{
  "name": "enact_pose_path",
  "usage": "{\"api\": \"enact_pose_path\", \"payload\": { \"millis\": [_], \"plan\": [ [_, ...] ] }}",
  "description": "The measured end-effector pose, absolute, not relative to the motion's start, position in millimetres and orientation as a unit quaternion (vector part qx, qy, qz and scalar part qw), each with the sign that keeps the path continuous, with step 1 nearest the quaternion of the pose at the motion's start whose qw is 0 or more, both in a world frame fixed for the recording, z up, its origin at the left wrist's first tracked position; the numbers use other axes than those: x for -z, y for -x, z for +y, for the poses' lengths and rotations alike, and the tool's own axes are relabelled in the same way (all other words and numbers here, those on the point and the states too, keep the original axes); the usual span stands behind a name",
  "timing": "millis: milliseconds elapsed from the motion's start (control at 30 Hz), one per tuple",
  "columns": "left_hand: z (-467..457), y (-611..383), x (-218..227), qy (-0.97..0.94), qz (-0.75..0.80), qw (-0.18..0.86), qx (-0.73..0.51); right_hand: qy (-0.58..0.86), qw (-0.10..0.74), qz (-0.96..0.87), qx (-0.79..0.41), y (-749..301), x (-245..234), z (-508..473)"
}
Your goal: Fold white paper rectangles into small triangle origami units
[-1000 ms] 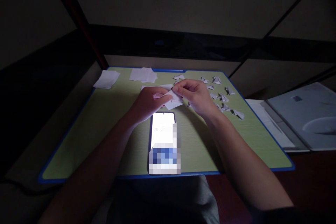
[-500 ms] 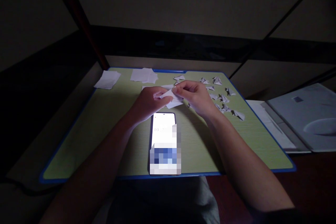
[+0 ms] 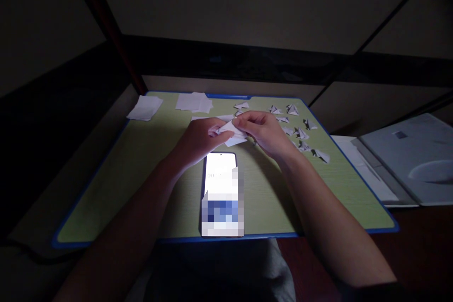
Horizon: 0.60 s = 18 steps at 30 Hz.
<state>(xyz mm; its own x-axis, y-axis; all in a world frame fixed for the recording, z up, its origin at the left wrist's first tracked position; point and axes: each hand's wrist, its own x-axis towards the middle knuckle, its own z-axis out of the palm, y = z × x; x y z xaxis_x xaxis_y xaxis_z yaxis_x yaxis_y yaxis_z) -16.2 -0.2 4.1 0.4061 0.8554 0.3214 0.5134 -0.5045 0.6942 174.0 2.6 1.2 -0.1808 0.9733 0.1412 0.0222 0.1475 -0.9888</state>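
My left hand (image 3: 201,138) and my right hand (image 3: 264,131) meet above the middle of a green board with a blue rim (image 3: 116,184). Both pinch one small white piece of paper (image 3: 232,133), partly folded, between their fingertips. A lit phone (image 3: 221,188) lies on the board just below the hands. Several small folded paper shapes (image 3: 300,132) are scattered to the right of my right hand.
Two loose stacks of white paper slips (image 3: 145,107) (image 3: 194,102) lie at the board's far left edge. A grey folder or book (image 3: 410,160) rests to the right of the board. The room is dim, with dark bars behind.
The hands stay together on the paper, with only small shifts of the fingers along the fold. Nothing else has moved.
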Motion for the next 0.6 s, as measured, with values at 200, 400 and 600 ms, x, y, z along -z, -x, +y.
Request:
{"api": "enact_pose_path", "payload": {
  "millis": [200,400,600],
  "plan": [
    [-3.5,16.3,-8.8,-0.807,0.438,0.240,-0.315,0.405,0.429,-0.598,-0.542,-179.1,-3.1,0.9],
    [1.2,18.4,-5.8,-0.813,0.447,0.228,-0.296,0.404,0.408,-0.572,-0.586,-181.4,-4.3,2.8],
    [-34.6,26.8,-43.7,-0.777,0.474,0.210,-0.358,0.425,0.439,-0.551,-0.569,-182.8,-1.3,8.3]
  ]
}}
